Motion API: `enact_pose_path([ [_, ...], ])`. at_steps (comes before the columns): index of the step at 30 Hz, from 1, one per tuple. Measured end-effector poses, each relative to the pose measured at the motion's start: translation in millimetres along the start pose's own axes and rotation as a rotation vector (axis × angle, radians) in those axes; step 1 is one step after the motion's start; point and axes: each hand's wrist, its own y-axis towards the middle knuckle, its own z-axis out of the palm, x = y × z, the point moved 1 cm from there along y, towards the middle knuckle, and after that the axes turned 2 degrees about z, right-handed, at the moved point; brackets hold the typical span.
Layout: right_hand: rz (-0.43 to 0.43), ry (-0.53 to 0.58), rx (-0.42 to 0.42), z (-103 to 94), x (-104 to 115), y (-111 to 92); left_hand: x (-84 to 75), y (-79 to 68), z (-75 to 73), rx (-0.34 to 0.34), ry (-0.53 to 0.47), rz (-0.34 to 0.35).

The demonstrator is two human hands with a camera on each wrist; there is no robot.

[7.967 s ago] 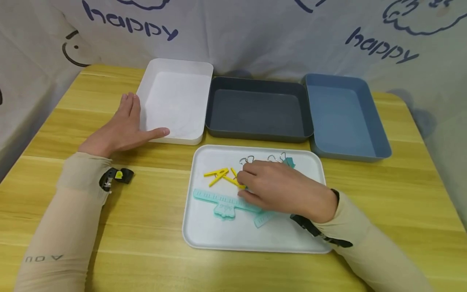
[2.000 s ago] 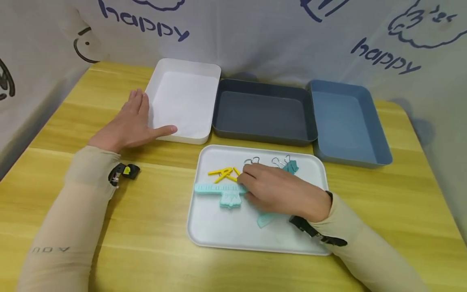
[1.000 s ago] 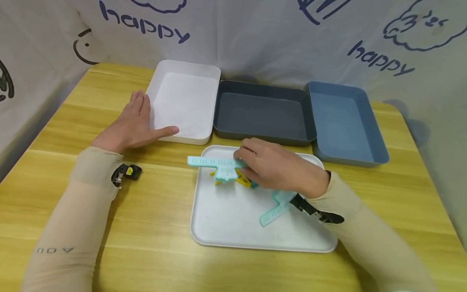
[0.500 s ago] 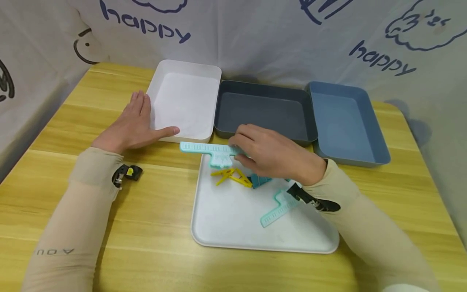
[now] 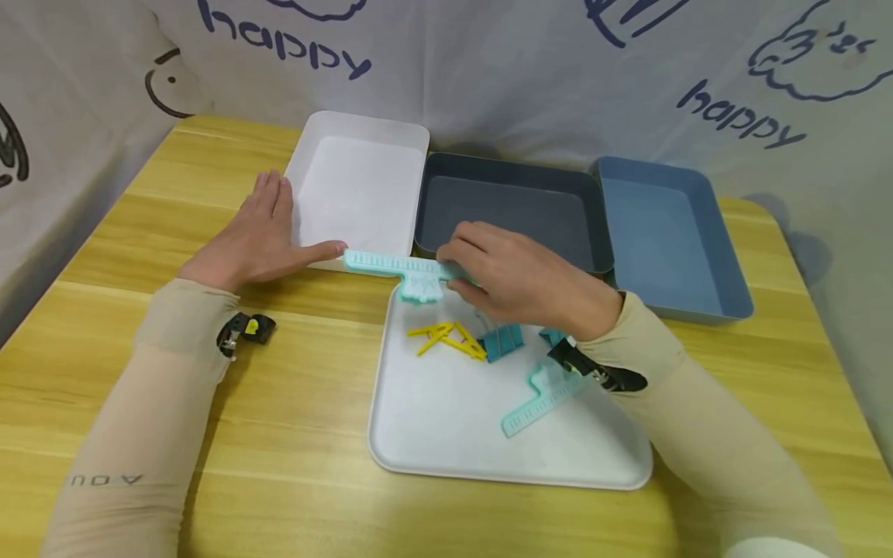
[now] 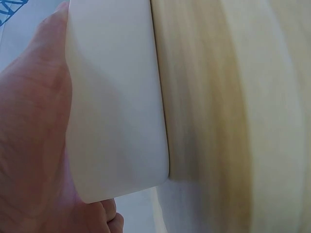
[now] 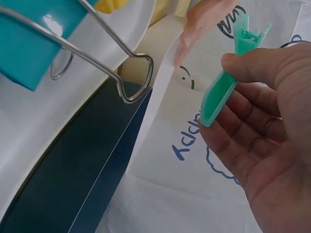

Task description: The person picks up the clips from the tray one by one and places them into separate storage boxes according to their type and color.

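Note:
My right hand [image 5: 519, 275] pinches a mint-green ruler-shaped clip [image 5: 418, 285] between thumb and fingers, held above the back edge of a white tray [image 5: 446, 442]. The right wrist view gives the clip [image 7: 218, 94] edge-on in those fingers. My left hand [image 5: 247, 240], fingers straight and thumb spread, rests against the left and front sides of a white box [image 5: 356, 186]. On the tray are yellow clothespins [image 5: 466, 345], a teal binder clip [image 5: 504, 342] and another teal binder clip [image 5: 553, 335] partly hidden by my wrist. A second mint-green clip [image 5: 533, 409] is partly covered by my right forearm.
Behind the tray, a dark grey box [image 5: 516, 198] stands between the white box and a blue box [image 5: 677, 240], all in a row at the back of the wooden table [image 5: 293, 434]. A printed cloth [image 5: 488, 70] hangs behind them.
My right hand took up the mint-green clip from the tray, then lifted it back and slightly left towards the white box. My left hand has stayed at the white box.

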Motion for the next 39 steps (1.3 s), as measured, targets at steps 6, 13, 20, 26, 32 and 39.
enact_pose_path([
  [6,0.008,-0.014,0.004,0.9,-3.7,8.3,0.1,-0.8,-0.8,-0.004,0.01,0.009],
  [13,0.037,0.001,0.02,1.2,-9.5,21.1,-1.4,-2.4,-1.5,0.0,0.016,-0.001],
  [20,0.082,0.011,0.063,2.9,-15.2,33.3,-2.2,-2.0,-1.3,-0.019,0.032,-0.002],
  [26,0.151,0.023,0.117,5.0,-20.8,45.1,-3.3,-1.5,-0.5,-0.024,0.033,-0.001],
  [32,0.177,0.017,0.135,7.0,-27.5,59.8,-4.2,-1.9,-1.6,-0.018,0.027,-0.016],
  [39,0.199,0.012,0.154,8.2,-30.2,74.7,-4.0,-2.3,-1.9,-0.014,0.028,-0.014],
])
